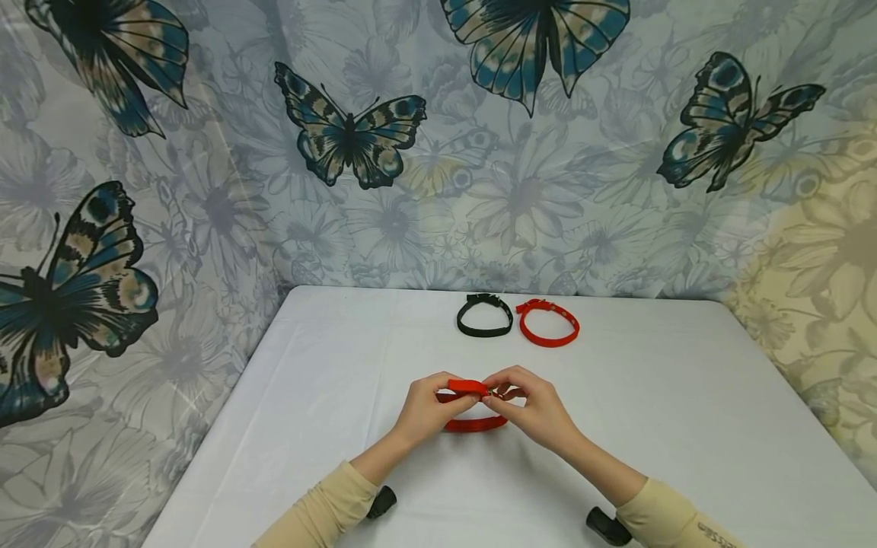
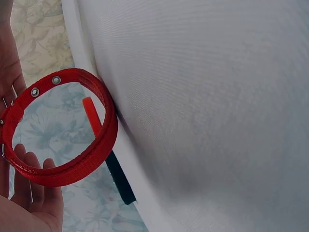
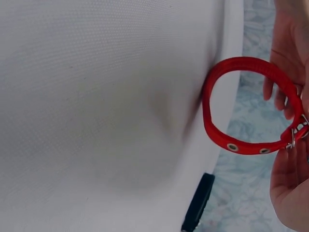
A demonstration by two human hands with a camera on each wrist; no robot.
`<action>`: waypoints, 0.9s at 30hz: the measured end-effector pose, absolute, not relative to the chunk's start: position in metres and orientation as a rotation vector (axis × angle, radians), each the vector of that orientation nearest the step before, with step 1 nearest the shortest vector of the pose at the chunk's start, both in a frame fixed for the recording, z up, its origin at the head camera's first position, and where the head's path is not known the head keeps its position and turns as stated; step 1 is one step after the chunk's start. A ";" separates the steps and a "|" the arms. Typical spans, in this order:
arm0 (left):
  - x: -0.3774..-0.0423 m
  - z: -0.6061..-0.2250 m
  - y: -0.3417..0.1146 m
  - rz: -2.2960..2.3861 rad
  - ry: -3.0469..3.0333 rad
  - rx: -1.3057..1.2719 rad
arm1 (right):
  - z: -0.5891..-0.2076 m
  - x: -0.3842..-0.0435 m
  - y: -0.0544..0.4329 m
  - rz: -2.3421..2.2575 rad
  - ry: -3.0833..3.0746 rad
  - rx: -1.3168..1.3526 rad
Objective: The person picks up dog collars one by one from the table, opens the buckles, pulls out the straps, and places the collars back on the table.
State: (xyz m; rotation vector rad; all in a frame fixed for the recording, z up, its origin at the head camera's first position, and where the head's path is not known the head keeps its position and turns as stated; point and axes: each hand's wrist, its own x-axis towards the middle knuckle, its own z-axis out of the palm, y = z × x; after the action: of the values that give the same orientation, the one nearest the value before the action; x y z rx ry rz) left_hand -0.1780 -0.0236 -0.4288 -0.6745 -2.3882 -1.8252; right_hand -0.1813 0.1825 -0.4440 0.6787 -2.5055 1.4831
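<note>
A red collar (image 1: 476, 425), closed into a loop, is held up between both hands over the white table. The left hand (image 1: 425, 411) pinches the strap on one side, thumb in front. On the opposite side, the right hand (image 1: 541, 409) pinches it by the metal buckle. Metal eyelets show along the red collar (image 2: 111, 130) in the left wrist view. In the right wrist view, the buckle of the red collar (image 3: 241, 63) sits between the fingers, partly hidden by them. The loop's lower part hangs close to the tabletop; whether it touches is hard to tell.
A black collar (image 1: 484, 332) and another red collar (image 1: 548, 342), both buckled into loops, lie side by side near the far edge of the white table (image 1: 342, 350). Butterfly-patterned fabric (image 1: 384, 228) hangs behind and to the sides.
</note>
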 end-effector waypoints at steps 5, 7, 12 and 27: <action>-0.177 -0.427 -0.023 -1.839 -2.414 -0.659 | -0.443 -0.181 0.179 1.488 -2.511 0.681; -0.177 -0.427 -0.023 -1.850 -2.423 -0.649 | -0.443 -0.181 0.177 1.491 -2.510 0.687; -0.177 -0.429 -0.022 -1.887 -2.430 -0.610 | -0.443 -0.182 0.176 1.488 -2.512 0.682; -0.188 -0.441 -0.021 -1.914 -2.476 -0.575 | -0.433 -0.183 0.174 1.512 -2.584 0.622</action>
State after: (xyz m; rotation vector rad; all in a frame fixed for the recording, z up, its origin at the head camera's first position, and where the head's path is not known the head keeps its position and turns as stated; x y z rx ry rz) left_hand -0.1883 -0.0208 -0.4407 -0.5748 -2.4757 -1.9145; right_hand -0.1833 0.1737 -0.4333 0.6218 -2.5841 1.5116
